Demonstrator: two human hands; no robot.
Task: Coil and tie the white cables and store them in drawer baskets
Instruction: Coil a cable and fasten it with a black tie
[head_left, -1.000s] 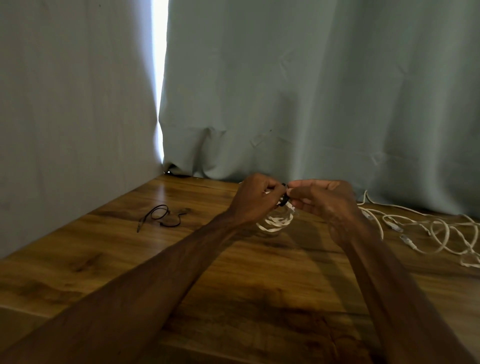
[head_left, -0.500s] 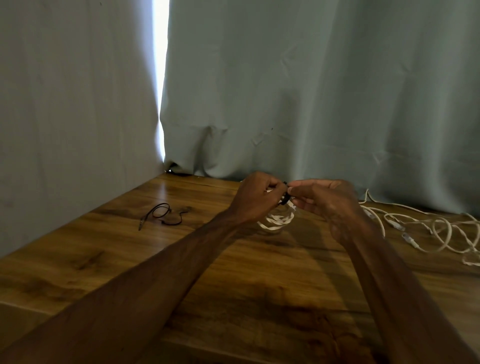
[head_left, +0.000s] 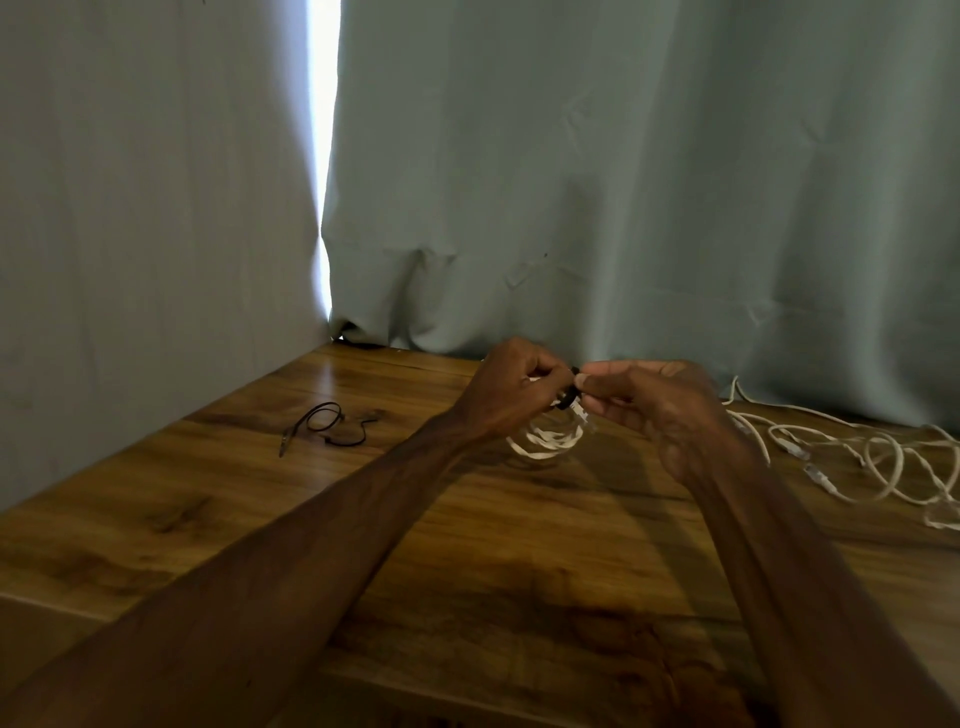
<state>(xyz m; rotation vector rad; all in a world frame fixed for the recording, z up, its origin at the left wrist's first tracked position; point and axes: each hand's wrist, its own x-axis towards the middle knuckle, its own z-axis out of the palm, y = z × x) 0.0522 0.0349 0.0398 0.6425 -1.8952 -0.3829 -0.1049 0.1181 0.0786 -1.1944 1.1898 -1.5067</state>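
coil (head_left: 545, 441) — barely shifted | black tie (head_left: 569, 397) — fingers (head_left: 597, 382) pinch closer than before

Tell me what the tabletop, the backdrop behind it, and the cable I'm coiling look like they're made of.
Tabletop: wood or wood-look laminate, glossy; dark grain and knots show, with a bright window reflection near the far corner. Backdrop: pale grey-green fabric, matte; it hangs in soft folds and creases. Coiled white cable: likely plastic-jacketed, smooth; it bends in neat loops. The black tie between both hands is too small to tell.
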